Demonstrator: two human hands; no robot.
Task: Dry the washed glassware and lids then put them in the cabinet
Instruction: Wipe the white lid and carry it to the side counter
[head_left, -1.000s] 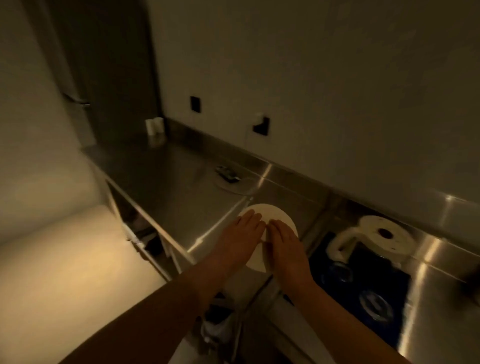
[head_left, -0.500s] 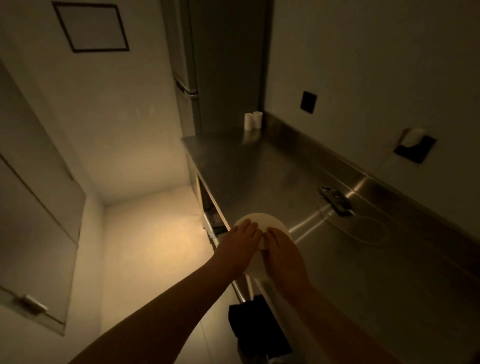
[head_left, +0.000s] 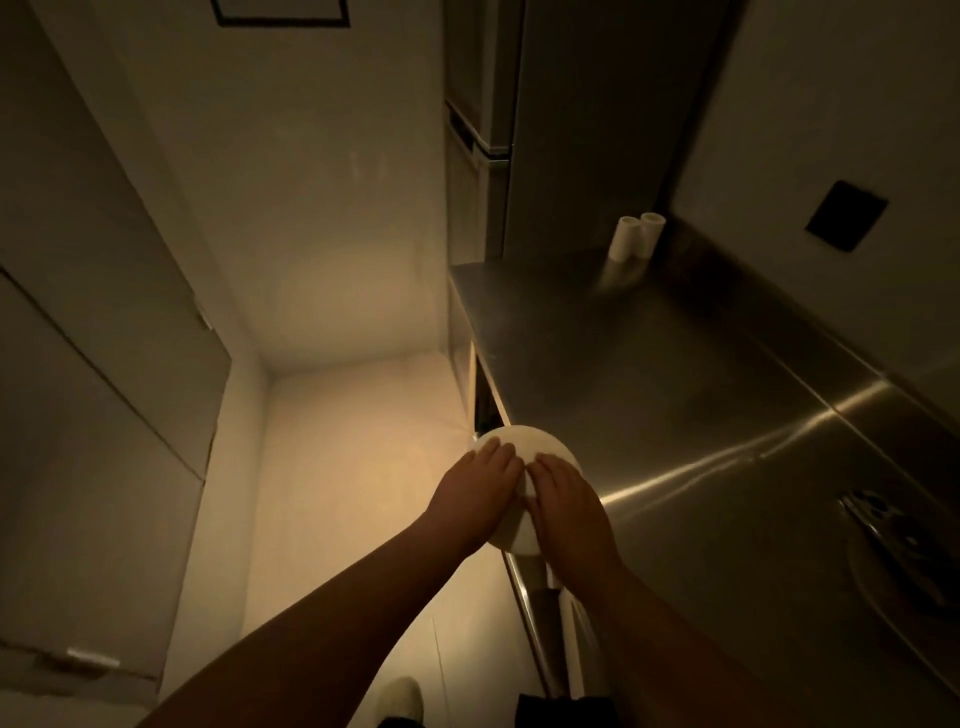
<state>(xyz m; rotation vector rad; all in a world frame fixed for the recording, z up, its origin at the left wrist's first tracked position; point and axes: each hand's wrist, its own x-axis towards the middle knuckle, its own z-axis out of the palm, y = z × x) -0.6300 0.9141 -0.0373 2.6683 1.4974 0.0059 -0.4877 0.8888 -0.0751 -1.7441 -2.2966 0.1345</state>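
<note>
Both hands carry the round, pale, flat lid (head_left: 524, 447) clear of the steel bench (head_left: 675, 395) edge, over the floor. Left hand (head_left: 478, 488) and right hand (head_left: 566, 506) lie on top, fingers straight and together, likely steadying it for drying.

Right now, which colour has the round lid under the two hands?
White or off-white, plain, no pattern; the dim warm light tints the round lid. Head view shows it.
</note>
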